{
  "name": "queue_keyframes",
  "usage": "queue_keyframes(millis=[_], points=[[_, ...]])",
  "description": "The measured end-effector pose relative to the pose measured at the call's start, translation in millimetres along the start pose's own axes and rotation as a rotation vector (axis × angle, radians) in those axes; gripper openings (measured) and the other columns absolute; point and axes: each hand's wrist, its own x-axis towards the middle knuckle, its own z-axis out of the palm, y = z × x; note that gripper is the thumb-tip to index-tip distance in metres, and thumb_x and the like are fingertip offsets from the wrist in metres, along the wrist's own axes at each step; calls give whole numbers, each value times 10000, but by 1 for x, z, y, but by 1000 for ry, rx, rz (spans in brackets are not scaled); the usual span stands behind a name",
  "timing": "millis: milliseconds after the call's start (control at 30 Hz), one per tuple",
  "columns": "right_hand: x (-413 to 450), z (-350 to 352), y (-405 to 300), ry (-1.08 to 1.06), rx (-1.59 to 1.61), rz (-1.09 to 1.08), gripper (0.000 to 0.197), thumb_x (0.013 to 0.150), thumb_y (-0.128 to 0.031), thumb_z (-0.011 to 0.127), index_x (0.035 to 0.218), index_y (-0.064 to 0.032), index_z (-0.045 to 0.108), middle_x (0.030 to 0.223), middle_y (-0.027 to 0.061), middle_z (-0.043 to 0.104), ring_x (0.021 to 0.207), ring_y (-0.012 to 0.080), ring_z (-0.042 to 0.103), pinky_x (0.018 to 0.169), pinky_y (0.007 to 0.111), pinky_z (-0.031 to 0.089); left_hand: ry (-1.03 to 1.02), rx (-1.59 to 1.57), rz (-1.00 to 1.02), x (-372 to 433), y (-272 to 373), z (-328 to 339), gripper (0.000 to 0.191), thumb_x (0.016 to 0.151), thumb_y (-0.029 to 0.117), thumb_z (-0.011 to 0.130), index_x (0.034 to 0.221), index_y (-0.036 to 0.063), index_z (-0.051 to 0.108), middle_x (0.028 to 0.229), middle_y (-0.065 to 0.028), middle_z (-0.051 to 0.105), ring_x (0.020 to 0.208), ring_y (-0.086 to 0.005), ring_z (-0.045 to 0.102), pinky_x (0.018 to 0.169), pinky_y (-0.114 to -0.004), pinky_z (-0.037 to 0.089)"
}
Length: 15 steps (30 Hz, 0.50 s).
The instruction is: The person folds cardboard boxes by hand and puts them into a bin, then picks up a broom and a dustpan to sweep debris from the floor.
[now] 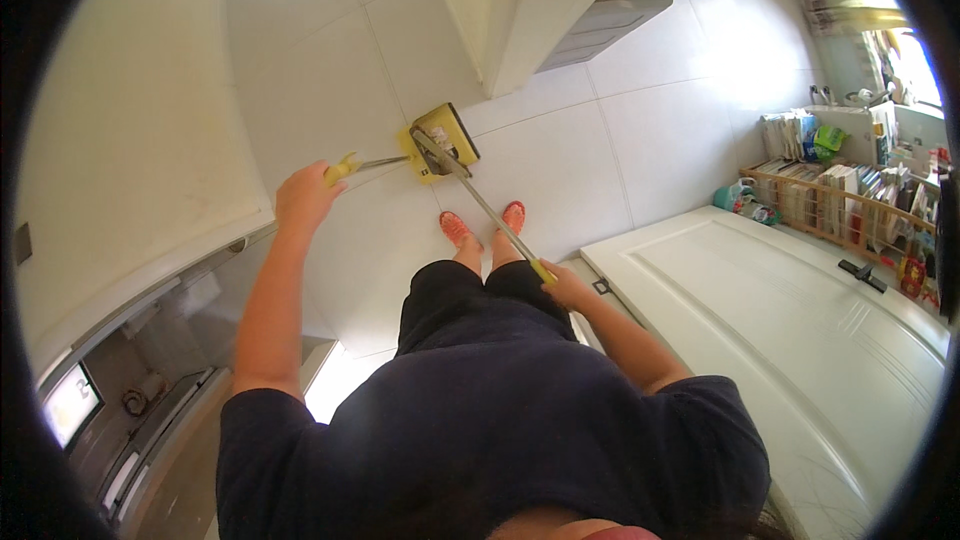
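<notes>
My left hand (306, 199) is closed around the yellow grip of a long-handled dustpan (457, 127), held out to the left. The yellow pan is on the tiled floor in front of my feet, with some pale debris in it. My right hand (564, 286) grips the yellow end of a broom handle (495, 217), close to my right hip. That metal handle slopes forward to the broom head (429, 157), which is over or in the pan; whether it touches the pan cannot be told.
A wall corner (495, 82) juts out just beyond the pan, with a grey cabinet (600, 34) behind it. An opened white door (750, 300) stands close on the right. Farther right, a wooden rack (825, 191) holds books. A pale wall or panel (142, 127) runs along the left.
</notes>
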Motion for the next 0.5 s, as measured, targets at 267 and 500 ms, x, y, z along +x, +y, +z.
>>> queue_keyframes(millis=[267, 500], points=[[-40, -47, 42, 279, -253, 106, 637, 754, -124, 566, 1348, -188, 344, 1020, 272, 572, 939, 398, 569, 828, 437, 451, 7, -22, -65, -40, -25, 25, 261, 739, 322, 655, 822, 92, 564, 740, -88, 603, 744, -292, 576, 619, -405, 441], [71, -89, 47, 269, -266, 65, 582, 730, -12, 439, 1303, -30, 337, 1013, 272, 578, 847, 388, 605, 650, 421, 517, 25, -79, -38, -72, 1, 50, 254, 734, 307, 660, 808, 86, 559, 739, -75, 602, 730, -281, 572, 607, -395, 438]])
